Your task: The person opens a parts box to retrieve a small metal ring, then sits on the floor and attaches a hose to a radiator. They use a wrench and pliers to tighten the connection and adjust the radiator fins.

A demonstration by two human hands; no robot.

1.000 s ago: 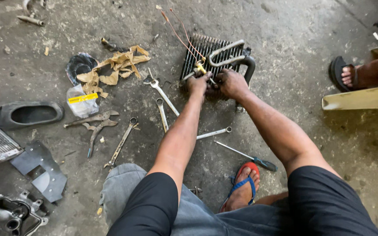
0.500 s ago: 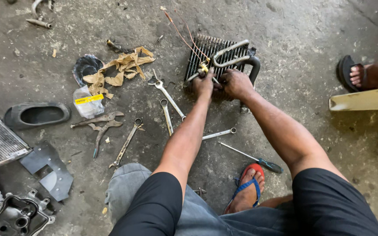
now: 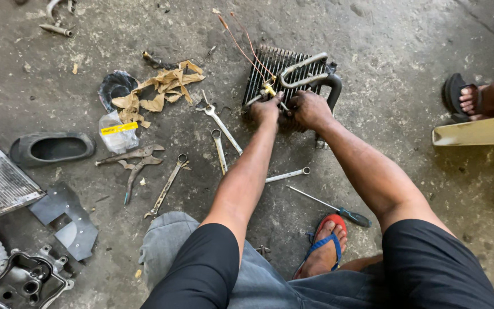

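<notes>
A dark finned metal evaporator core with bent aluminium pipes (image 3: 284,71) is seen lying on a stained grey concrete floor (image 3: 384,51), slightly right of centre in the upper part of the head view. The left hand (image 3: 267,107) is closed around a small brass fitting (image 3: 269,88) at the core's near edge, fingers pinched on it. The right hand (image 3: 310,109) is pressed against the same edge just beside it, fingers curled; what it pinches cannot be told. Thin copper wires (image 3: 241,37) are shown trailing up and to the left from the fitting.

Several steel combination spanners (image 3: 219,123) are scattered to the left of the arms, with grey pliers (image 3: 135,171) and torn brown cardboard scraps (image 3: 164,86) further left. A screwdriver with a dark green handle (image 3: 338,210) is laid by the person's foot in a red and blue flip-flop (image 3: 324,243). Another person's sandalled foot (image 3: 467,97) is visible at the right edge, well apart from the work.
</notes>
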